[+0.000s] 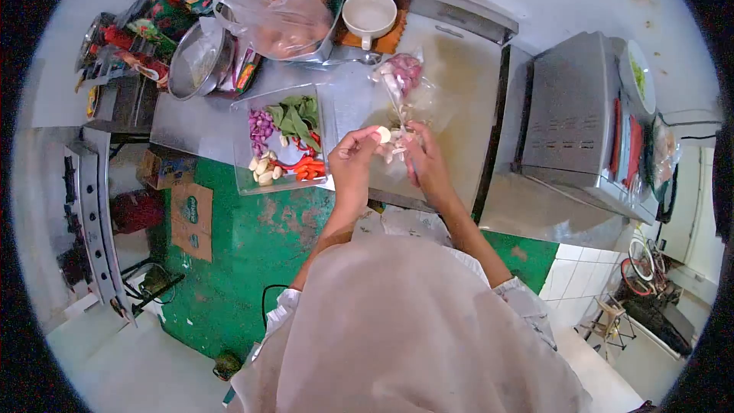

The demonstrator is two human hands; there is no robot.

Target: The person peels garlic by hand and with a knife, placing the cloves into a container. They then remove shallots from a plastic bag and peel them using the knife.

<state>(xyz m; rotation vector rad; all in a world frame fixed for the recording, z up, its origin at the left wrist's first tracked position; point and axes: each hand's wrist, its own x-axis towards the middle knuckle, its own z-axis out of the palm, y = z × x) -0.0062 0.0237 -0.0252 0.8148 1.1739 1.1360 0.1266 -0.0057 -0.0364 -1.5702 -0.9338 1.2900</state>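
Between the fingertips of my left hand (357, 154) is a pale, rounded garlic clove (384, 134). My right hand (427, 159) is closed on a knife (397, 104), its thin blade pointing away from me. Under and between both hands lie pale garlic pieces and skins (394, 150), partly covered by my fingers. Just beyond the blade, a clear plastic bag (403, 73) with reddish-purple bulbs rests on the pale board (453, 76). Left of my hands stands a clear tray (243, 181) with purple shallots (261, 130), green leaves (294, 120), peeled garlic (264, 169) and red chillies (309, 168).
A white cup (369, 15) sits at the back, beside a container with a plastic bag (287, 19). Metal bowl (200, 61) and packets (153, 27) crowd the back left. A grey metal appliance (566, 118) stands at right; a stove (95, 214) is at left.
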